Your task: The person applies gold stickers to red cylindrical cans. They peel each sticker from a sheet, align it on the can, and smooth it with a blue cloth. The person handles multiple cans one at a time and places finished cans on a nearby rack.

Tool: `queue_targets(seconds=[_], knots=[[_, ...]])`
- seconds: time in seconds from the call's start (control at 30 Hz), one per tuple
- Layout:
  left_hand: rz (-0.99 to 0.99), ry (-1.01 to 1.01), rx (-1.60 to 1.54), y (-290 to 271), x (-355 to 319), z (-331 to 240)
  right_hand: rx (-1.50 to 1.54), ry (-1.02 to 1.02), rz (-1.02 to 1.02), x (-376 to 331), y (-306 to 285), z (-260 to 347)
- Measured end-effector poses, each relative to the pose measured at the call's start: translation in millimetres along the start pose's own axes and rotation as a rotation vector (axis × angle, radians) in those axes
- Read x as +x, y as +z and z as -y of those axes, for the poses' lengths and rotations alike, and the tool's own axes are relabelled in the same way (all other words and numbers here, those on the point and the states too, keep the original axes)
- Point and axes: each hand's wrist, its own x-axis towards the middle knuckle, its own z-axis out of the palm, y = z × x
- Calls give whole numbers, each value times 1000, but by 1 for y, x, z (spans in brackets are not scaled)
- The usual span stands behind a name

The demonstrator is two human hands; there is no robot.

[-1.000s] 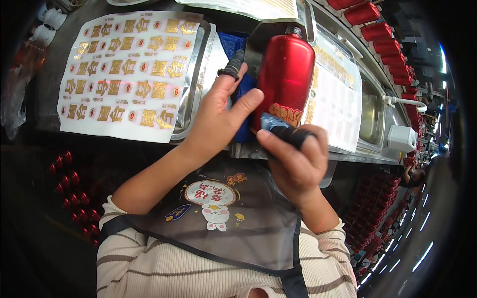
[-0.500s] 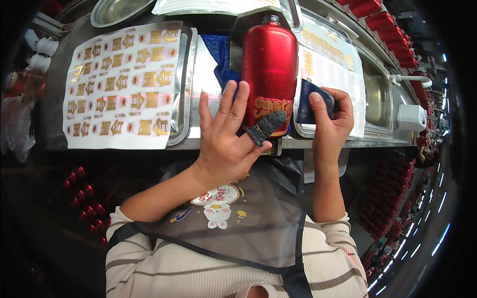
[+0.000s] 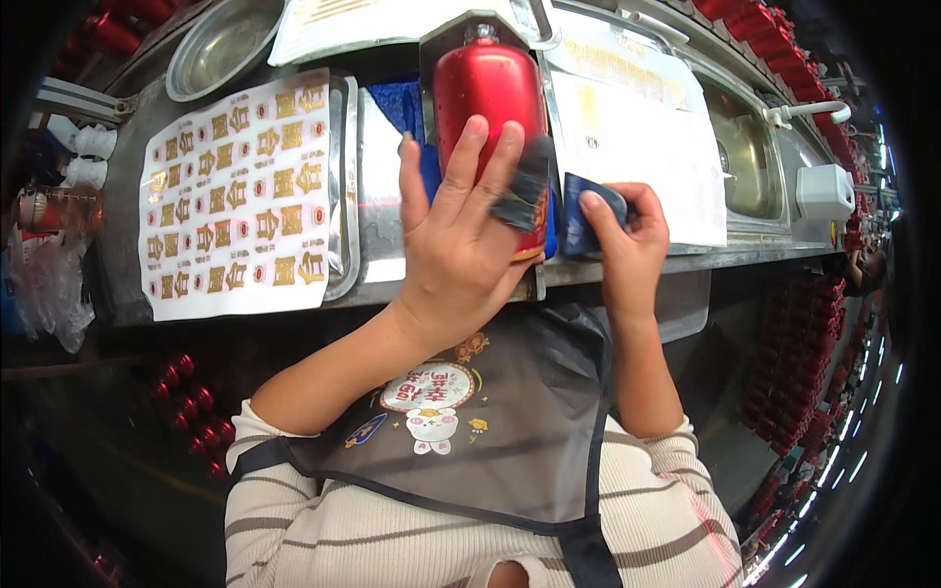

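A glossy red bottle (image 3: 487,88) with a gold band near its base lies in a metal holder, its neck pointing away from me. My left hand (image 3: 451,240) is spread over the bottle's lower part, fingers stretched out. A dark grey cloth finger sleeve (image 3: 524,186), blurred, covers one of its fingers and hides much of the gold band. Just right of the bottle's base, my right hand (image 3: 632,245) pinches a thin, flexible dark blue sheet (image 3: 580,218) that looks like a scraper. A blue cloth (image 3: 397,106) lies partly beneath the holder.
To the left, a sheet of gold decals (image 3: 235,211) rests over a metal tray (image 3: 347,186). White sheets (image 3: 647,157) lie at right, before a sink (image 3: 750,157) and a white jug (image 3: 825,191). A metal basin (image 3: 221,49) stands far left. Red bottles (image 3: 799,343) fill racks at right.
My left hand has moved up onto the bottle, its sleeved finger swinging upward. My right hand and the blue sheet have shifted slightly left and down. The whole view has shifted a little.
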Motion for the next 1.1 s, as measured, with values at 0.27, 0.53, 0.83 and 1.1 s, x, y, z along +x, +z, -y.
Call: queue_targets(seconds=[0.27,0.53,0.83,1.1], knots=[[173,-305,-167,-16,-34,22,258,175,164,-3,-7,6],[-107,-647,-1056,-3,-18,20,-19,86,220,-6,32,19],[-113,-655,-1050,0,-14,20,-172,0,218,-3,37,8],[-106,-668,-963,4,-19,24,-129,56,252,-4,39,15]])
